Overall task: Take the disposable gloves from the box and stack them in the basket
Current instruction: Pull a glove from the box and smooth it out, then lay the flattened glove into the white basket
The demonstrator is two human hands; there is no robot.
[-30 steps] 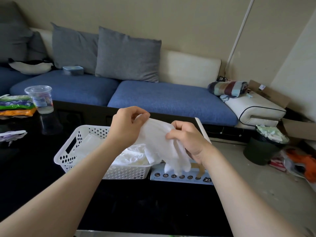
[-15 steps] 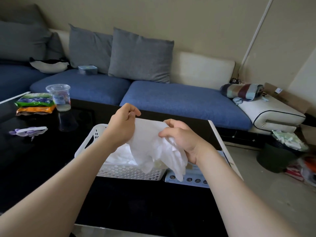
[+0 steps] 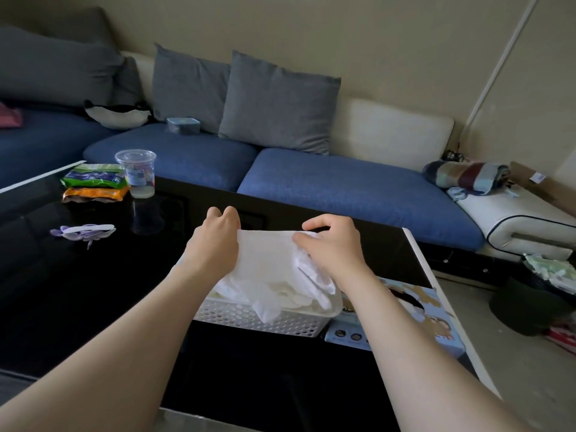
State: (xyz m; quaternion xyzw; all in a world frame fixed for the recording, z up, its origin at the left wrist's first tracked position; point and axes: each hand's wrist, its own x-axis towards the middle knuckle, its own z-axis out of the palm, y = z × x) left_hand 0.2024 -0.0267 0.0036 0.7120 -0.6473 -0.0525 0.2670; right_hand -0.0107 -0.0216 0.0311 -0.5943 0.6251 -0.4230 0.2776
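Since the earlier frames both hands have gone forward and lower, and the white glove (image 3: 268, 257), which was hanging crumpled between them, is now pulled out into a flat sheet. The left hand (image 3: 215, 244) pinches the left edge of the glove with curled fingers. The right hand (image 3: 338, 249) pinches the right edge, where the material is bunched into folds under its fingers. Both hands are closed on the glove, not spread.

The glove is held in the air directly above the white perforated basket (image 3: 274, 322), and its lower part hangs down to the pile of gloves (image 3: 290, 299) that already lies inside; I cannot tell if it touches the pile. The basket stands on the black glossy table (image 3: 78, 300). Just beside it, on the right, lies the light blue box (image 3: 436, 325), partly hidden by the right forearm.

At the far left part of the table stand a clear plastic cup (image 3: 136, 173) and, touching it, two stacked snack packets (image 3: 93, 182), green over orange. Nearer lies a small purple and white object (image 3: 81, 232). Behind the table is a blue sofa (image 3: 343, 185) with grey cushions (image 3: 277, 104). On the floor at the right stands a dark bin (image 3: 526, 310).
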